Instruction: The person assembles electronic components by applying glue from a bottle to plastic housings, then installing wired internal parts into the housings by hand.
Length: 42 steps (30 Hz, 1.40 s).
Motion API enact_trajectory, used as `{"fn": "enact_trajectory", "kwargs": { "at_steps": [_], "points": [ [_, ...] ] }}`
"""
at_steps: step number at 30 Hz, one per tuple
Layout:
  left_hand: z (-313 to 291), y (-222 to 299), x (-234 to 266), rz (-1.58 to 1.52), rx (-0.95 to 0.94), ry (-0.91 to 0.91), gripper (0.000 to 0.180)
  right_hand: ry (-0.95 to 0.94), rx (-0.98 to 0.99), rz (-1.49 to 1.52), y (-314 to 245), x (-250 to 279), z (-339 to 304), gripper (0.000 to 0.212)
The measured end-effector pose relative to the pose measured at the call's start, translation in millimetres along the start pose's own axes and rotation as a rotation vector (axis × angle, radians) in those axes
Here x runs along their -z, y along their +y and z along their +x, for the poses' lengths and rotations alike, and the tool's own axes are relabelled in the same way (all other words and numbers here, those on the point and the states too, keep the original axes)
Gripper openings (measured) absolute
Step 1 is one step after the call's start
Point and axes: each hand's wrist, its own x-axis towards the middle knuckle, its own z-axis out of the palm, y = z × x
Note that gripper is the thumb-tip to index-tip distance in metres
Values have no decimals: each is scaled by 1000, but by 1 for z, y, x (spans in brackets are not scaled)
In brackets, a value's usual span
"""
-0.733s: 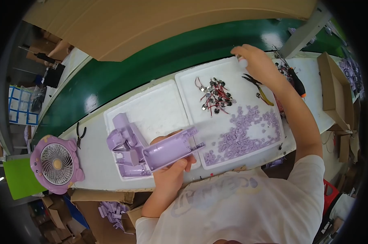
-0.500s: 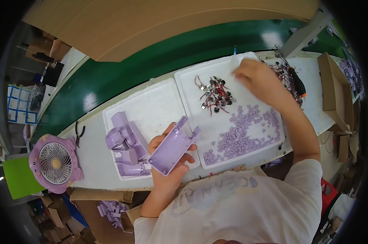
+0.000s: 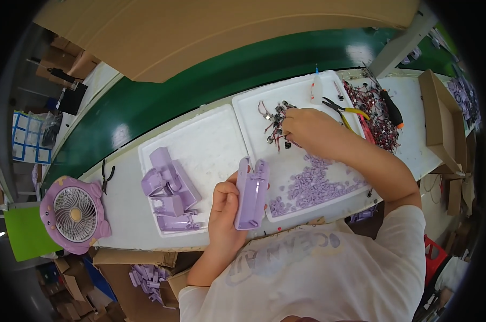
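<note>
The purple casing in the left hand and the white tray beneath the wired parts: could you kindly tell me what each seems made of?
Purple casing: probably moulded plastic, smooth, slightly glossy, judging by its thin walls and highlights.
White tray: perhaps foam, matte-looking, given its thick, rounded rim; solid plastic remains possible.

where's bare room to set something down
Bare: upper right of the left tray, bordering the right tray; tabletop between the black pliers and left tray. Crowded: around the wired components at the right hand and small purple pieces.
</note>
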Motion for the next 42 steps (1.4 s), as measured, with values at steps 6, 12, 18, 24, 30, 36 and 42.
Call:
{"fn": "enact_trajectory", "kwargs": {
  "at_steps": [6,12,18,24,30,36,42],
  "points": [
    [0,3,-4,70,191,80,16,71,-97,677,-16,25,-6,3],
    [14,-7,-14,292,171,-73,19,27,88,1300,-52,22,-25,11],
    [10,-4,-19,139,286,-37,28,322,406,872,-53,11,-22,12],
    [8,-4,-19,125,261,-20,19,358,443,897,-59,10,-22,16],
    [13,-5,-15,433,-97,-84,14,225,155,816,-66,16,-32,14],
    [11,0,-20,261,-28,-43,27,224,17,729,-65,29,-31,12],
    [12,7,-27,-11,183,18,48,344,43,686,-61,20,-24,11]
  ]
}}
